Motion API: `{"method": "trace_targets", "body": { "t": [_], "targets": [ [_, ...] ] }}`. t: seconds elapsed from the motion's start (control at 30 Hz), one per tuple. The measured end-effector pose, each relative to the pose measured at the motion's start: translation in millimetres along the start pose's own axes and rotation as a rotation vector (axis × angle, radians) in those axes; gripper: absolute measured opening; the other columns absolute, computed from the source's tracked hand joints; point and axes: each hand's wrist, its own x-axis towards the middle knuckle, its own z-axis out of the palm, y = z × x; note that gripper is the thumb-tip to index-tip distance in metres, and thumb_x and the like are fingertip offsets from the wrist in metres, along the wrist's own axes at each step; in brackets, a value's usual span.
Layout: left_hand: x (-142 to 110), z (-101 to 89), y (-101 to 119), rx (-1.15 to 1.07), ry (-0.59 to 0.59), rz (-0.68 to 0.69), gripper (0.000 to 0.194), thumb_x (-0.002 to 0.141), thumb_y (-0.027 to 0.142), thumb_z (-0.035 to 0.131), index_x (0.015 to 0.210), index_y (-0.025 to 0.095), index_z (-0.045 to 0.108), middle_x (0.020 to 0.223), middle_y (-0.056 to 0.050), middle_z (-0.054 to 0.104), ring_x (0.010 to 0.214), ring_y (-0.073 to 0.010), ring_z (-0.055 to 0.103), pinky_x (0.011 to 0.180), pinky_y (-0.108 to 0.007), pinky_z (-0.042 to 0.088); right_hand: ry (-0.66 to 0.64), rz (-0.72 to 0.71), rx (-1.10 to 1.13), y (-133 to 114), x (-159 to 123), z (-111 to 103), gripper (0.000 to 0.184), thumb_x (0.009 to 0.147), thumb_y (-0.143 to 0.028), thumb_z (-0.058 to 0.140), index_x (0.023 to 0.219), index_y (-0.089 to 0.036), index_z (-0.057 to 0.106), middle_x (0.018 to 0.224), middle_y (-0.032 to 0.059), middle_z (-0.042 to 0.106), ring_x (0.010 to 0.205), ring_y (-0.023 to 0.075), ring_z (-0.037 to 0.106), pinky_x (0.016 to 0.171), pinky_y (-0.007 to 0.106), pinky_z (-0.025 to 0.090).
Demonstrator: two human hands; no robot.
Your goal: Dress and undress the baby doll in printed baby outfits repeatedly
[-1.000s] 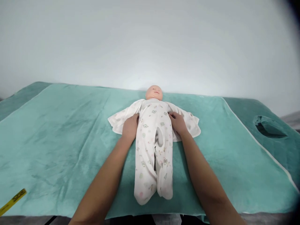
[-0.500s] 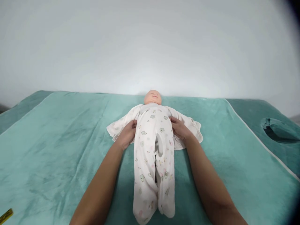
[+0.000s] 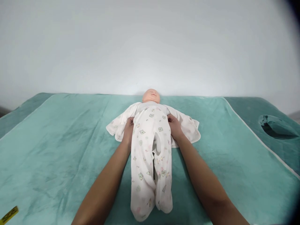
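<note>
A baby doll [image 3: 151, 96] lies on its back, head toward the wall. White printed baby trousers [image 3: 146, 140] cover its belly and legs, with a gap at the crotch. A white baby jacket [image 3: 125, 118] is on its upper body, sleeves spread to both sides. My left hand [image 3: 128, 128] is closed at the left side of the trousers' waist, fingertips partly hidden by the cloth. At the opposite side of the waist, my right hand [image 3: 174, 126] pinches the trousers' edge, lying over the jacket's lower part.
A green velvety cover [image 3: 58, 150] with a pale edge lies under the doll. To the right is a darker green surface with an oval hole [image 3: 277, 128]. A white wall [image 3: 150, 47] rises behind. A yellow and black strip [image 3: 9, 215] shows at the lower left.
The view has shifted slightly. My left hand has turned more upright at the waist, and my right hand has drawn in closer to the trousers' side. The doll lies as before.
</note>
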Motion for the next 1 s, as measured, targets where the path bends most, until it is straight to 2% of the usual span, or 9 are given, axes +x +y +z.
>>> {"method": "trace_targets", "body": {
  "t": [0.13, 0.27, 0.37, 0.5, 0.63, 0.77, 0.9, 1.0],
  "targets": [
    [1, -2.1, -5, -0.017, 0.015, -0.022, 0.022, 0.067, 0.016, 0.066, 0.086, 0.020, 0.057, 0.081, 0.002, 0.061, 0.072, -0.0139, 0.053, 0.063, -0.025, 0.045, 0.086, -0.096, -0.214, 0, -3, 4, 0.012, 0.081, -0.032, 0.054, 0.075, -0.022, 0.054, 0.072, -0.0032, 0.057, 0.074, 0.0160, 0.049, 0.068, 0.027, 0.039],
    [1, -0.8, -9, -0.060, -0.007, -0.024, 0.022, 0.068, 0.014, 0.065, 0.087, 0.022, 0.057, 0.082, 0.003, 0.061, 0.071, -0.0137, 0.054, 0.065, -0.026, 0.046, 0.141, -0.100, -0.370, -6, -7, 6, 0.013, 0.084, -0.032, 0.050, 0.079, -0.021, 0.057, 0.075, -0.0016, 0.061, 0.075, 0.0173, 0.051, 0.068, 0.028, 0.039],
    [1, 0.2, -11, -0.119, -0.043, -0.019, 0.026, 0.068, 0.016, 0.068, 0.089, 0.022, 0.056, 0.083, 0.003, 0.062, 0.072, -0.0139, 0.056, 0.066, -0.026, 0.047, 0.137, -0.082, -0.430, -10, -7, 5, 0.017, 0.084, -0.031, 0.051, 0.087, -0.021, 0.065, 0.082, 0.0013, 0.069, 0.078, 0.0199, 0.057, 0.069, 0.030, 0.041],
    [3, -0.5, -14, -0.101, -0.046, 0.018, 0.025, 0.067, 0.017, 0.068, 0.089, 0.022, 0.058, 0.085, 0.002, 0.063, 0.075, -0.0148, 0.058, 0.069, -0.027, 0.048, 0.100, -0.056, -0.415, -11, -6, 5, 0.028, 0.086, -0.029, 0.048, 0.096, -0.022, 0.073, 0.097, 0.0051, 0.076, 0.089, 0.0238, 0.064, 0.079, 0.034, 0.047],
    [10, -0.3, -19, 0.070, 0.051, 0.139, 0.026, 0.067, 0.020, 0.070, 0.092, 0.021, 0.062, 0.090, -0.001, 0.068, 0.084, -0.0188, 0.062, 0.075, -0.031, 0.051, 0.110, -0.038, -0.413, -6, -3, 4, 0.032, 0.089, -0.030, 0.046, 0.105, -0.023, 0.073, 0.109, 0.0062, 0.076, 0.096, 0.0241, 0.067, 0.086, 0.037, 0.048],
    [10, 0.9, -19, 0.159, 0.122, 0.271, 0.028, 0.071, 0.024, 0.069, 0.098, 0.021, 0.067, 0.099, -0.004, 0.071, 0.093, -0.0220, 0.065, 0.086, -0.035, 0.053, 0.234, -0.052, -0.437, -3, -3, 3, 0.030, 0.090, -0.033, 0.050, 0.111, -0.022, 0.069, 0.105, 0.0069, 0.075, 0.095, 0.0237, 0.067, 0.086, 0.038, 0.050],
    [2, -3.5, -9, 0.337, 0.133, 0.433, 0.021, 0.083, 0.028, 0.063, 0.102, 0.023, 0.071, 0.107, -0.006, 0.071, 0.104, -0.0240, 0.064, 0.098, -0.040, 0.050, 0.294, -0.228, -0.456, -10, -5, 1, 0.026, 0.092, -0.032, 0.050, 0.107, -0.022, 0.069, 0.103, 0.0071, 0.074, 0.096, 0.0235, 0.065, 0.090, 0.040, 0.049],
    [7, -10.1, -3, 0.507, 0.182, 0.619, 0.017, 0.090, 0.028, 0.058, 0.100, 0.024, 0.072, 0.120, -0.007, 0.066, 0.128, -0.0261, 0.052, 0.115, -0.045, 0.037, 0.264, -0.357, -0.460, -17, -5, 1, 0.025, 0.092, -0.030, 0.050, 0.103, -0.023, 0.072, 0.106, 0.0071, 0.072, 0.101, 0.0233, 0.064, 0.095, 0.040, 0.048]
  ]
}}
